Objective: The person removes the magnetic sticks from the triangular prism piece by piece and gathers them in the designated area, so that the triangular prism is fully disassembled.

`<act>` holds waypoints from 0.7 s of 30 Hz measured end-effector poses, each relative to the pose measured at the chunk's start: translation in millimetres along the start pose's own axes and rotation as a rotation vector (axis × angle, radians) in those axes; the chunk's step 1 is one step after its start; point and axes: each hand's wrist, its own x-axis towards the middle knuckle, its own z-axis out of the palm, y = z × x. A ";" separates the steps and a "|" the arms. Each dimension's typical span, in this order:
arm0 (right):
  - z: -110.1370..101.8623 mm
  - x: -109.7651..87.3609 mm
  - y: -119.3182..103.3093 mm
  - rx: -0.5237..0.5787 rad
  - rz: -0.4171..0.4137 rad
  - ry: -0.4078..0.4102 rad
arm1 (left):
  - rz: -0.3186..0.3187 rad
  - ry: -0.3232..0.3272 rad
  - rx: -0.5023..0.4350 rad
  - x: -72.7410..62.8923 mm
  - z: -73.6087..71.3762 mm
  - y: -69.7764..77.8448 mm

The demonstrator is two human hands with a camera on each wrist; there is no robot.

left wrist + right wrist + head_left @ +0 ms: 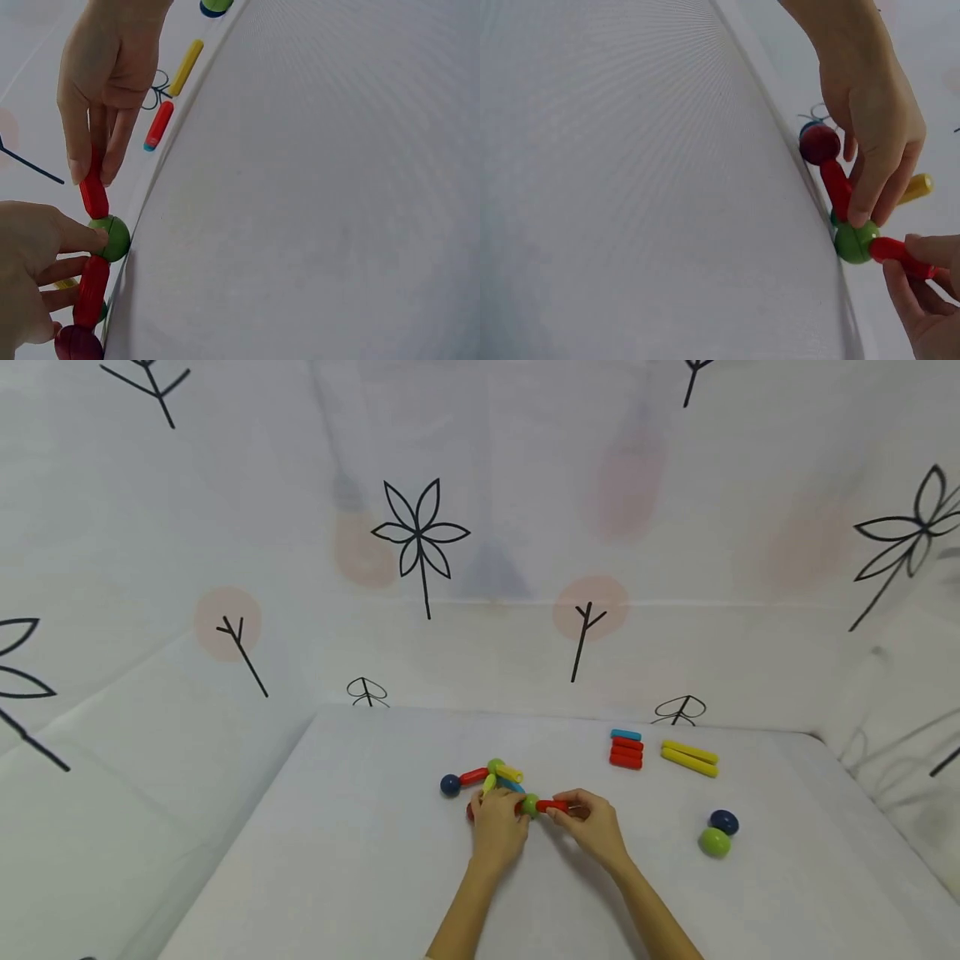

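A short red rod is pinched between the thumb and fingers of my right hand. Its other end meets a green ball, which my left hand grips from the left. In the left wrist view, the thumb touches the green ball, and a second red rod runs from it to a dark red ball. Behind the left hand extend more joined parts: a dark blue ball, a red rod, another green ball and yellow rods. My left hand hides part of this structure.
On the white table, three red rods and a blue rod lie at the back right, beside two yellow rods. Nearer the right side sit a loose dark blue ball and a green ball.
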 end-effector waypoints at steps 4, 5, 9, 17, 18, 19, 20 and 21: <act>-0.8 -0.7 0.0 0.004 -0.029 -0.030 | 0.020 0.029 0.001 -1.9 7.7 -0.4; -1.4 -0.9 0.0 0.001 -0.028 -0.044 | 0.026 0.036 0.004 -2.6 9.7 -1.0; -4.1 -2.1 0.9 -0.011 -0.027 -0.094 | 0.019 0.048 -0.011 -5.9 15.9 -1.9; -3.9 -3.4 7.0 -0.018 -0.046 -0.062 | -0.036 0.018 -0.064 -7.8 16.9 -0.5; -3.4 -3.7 6.8 -0.024 -0.051 -0.048 | -0.036 0.014 -0.062 -7.6 17.0 -0.4; -3.1 -4.2 6.4 -0.029 -0.058 -0.035 | -0.034 0.012 -0.060 -7.4 16.9 -0.2; -2.5 -4.4 5.7 -0.032 -0.060 -0.024 | -0.032 0.012 -0.056 -7.1 16.9 -0.1; -2.0 -4.5 5.3 -0.036 -0.060 -0.016 | -0.030 0.012 -0.053 -6.8 17.1 0.0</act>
